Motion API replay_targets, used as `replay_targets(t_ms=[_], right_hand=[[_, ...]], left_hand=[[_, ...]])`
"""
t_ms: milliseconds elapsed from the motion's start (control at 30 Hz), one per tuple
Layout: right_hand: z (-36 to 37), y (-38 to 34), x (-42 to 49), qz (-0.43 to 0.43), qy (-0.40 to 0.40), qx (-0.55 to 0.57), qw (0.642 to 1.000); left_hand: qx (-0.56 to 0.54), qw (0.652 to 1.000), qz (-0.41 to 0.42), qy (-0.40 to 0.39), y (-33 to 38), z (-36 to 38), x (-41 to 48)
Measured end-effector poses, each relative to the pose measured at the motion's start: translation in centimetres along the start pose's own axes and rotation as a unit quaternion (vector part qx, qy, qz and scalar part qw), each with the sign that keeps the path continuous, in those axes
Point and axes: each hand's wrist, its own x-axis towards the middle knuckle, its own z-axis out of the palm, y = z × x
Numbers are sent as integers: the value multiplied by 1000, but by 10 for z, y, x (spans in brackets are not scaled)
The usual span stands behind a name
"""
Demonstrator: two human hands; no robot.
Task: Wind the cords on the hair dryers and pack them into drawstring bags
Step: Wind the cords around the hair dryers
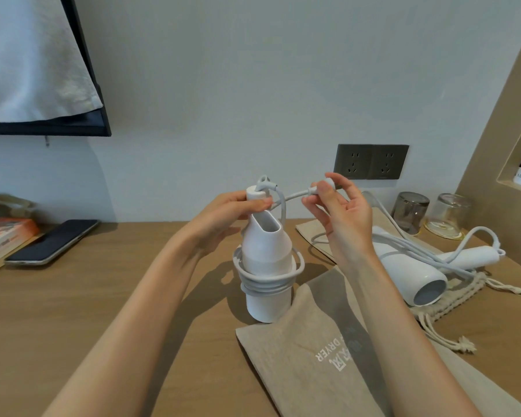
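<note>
Cord [265, 284] is the tricky part of this job. It looks like a springy, rubbery white lead, and the turns already wound round the barrel of the upright hair dryer [266, 260] will probably loosen if the tension drops. The dryer stands nose-up on the desk [103, 296], in the middle of the scene. Its smooth hard plastic shell looks light but somewhat slippery, and its narrow base makes it likely to tip.

The left hand [232, 212] steadies it at the top, fingers curled round the cap-like upper end where the lead comes out. The right hand [340, 212] pinches the plug [328, 183] between thumb and forefinger, its other fingers spread loose. A short free stretch of lead runs taut between the two hands. The moulded plug and the rigid body look like the best places to hold, since the lead itself would slide through a grip.

A soft beige drawstring bag [322, 341] lies flat on the near right. It is limp cloth, so its mouth will need holding open. On the right a second dryer [415, 281] lies on its side on another bag [451, 296], with its loose lead [403, 236] looping unwound over it.

The desk is smooth wood-grain. A phone [51, 242] lies at the left and two upturned glasses [409, 212] stand at the far right, breakable and close to that loose lead. Wall sockets [372, 161] sit on the pale far wall.
</note>
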Motion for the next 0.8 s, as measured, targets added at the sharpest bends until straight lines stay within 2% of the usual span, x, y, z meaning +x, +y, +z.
replay_targets(t_ms=[133, 233, 300, 400, 500, 567, 633, 700, 800], right_hand=[[-4, -6, 3, 35, -16, 153, 988], [-6, -5, 3, 58, -15, 212, 975], [-8, -4, 4, 60, -2, 162, 985], [-10, 1, 7, 81, 9, -6, 997], [-9, 10, 5, 195, -29, -95, 976], [-9, 14, 4, 291, -77, -81, 950], [-9, 13, 3, 348, -101, 7, 932], [-7, 10, 4, 348, -106, 39, 931], [-3, 9, 3, 301, -96, 24, 948]], left_hand=[[-22, 1000, -1, -10, -1, -3, 0], [-31, 1000, 5, -5, -2, 0, 0], [-46, 999, 10, 7, -4, 2, -1], [-103, 994, 22, 12, -11, 3, -2], [-157, 987, 30, 15, -15, -1, -6], [-201, 979, 32, 17, -18, -6, -9], [-232, 972, 36, 13, -20, -11, -13], [-246, 968, 45, 9, -22, -14, -18], [-250, 966, 59, 4, -23, -14, -21]])
